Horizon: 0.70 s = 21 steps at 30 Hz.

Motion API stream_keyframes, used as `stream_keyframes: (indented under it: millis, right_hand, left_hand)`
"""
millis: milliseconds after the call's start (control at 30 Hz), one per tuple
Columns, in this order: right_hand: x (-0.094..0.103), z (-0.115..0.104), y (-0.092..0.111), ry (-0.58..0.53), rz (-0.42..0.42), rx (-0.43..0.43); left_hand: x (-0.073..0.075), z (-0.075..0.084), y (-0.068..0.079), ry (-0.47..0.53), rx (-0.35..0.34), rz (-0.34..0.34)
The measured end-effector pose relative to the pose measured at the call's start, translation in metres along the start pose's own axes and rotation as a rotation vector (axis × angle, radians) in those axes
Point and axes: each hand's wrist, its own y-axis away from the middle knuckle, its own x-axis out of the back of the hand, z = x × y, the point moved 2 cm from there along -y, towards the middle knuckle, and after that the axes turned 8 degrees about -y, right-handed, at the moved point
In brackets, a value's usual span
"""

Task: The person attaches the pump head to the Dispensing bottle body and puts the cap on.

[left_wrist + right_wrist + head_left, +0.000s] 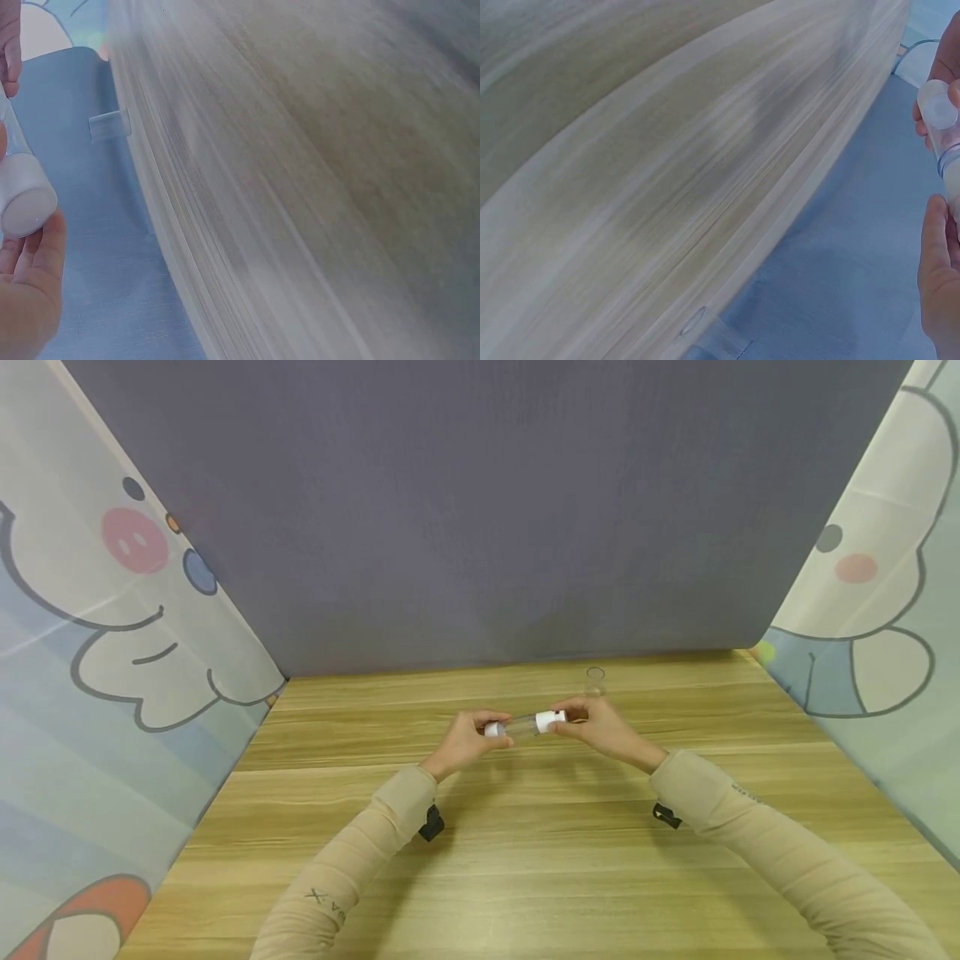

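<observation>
A slim clear bottle (pixel 521 727) with white ends is held sideways above the wooden table. My left hand (pixel 463 745) grips its left end between thumb and fingers, around the white base (pixel 28 202). At the other end, my right hand (pixel 603 733) pinches the white top (pixel 551 720). The clear middle spans the gap between both hands. In the right wrist view the bottle (pixel 946 135) is cut off by the frame edge, with a blue ring near its white part. Just beyond my right hand, a small clear cylinder (pixel 595 682) stands upright on the table.
The wooden table (pixel 525 860) ends at a tall grey panel (pixel 487 527) behind. Cartoon-printed curtains (pixel 60 635) stand at the left and right sides. Black wrist devices (pixel 432 823) hang below both sleeves.
</observation>
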Motion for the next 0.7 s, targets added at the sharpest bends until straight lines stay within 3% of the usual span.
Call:
stream_keyframes:
  millis: [433,700]
  right_hand:
    - [-0.0002,-0.0028,0.0008,-0.003,-0.008,0.003]
    - [0.0004,-0.0030,0.0030,-0.120,-0.028,0.002]
  left_hand:
    - [0.0012,0.0016,0.0030,-0.012,0.003,0.016]
    - [0.0000,0.0018,0.0042,0.000,-0.002,0.024]
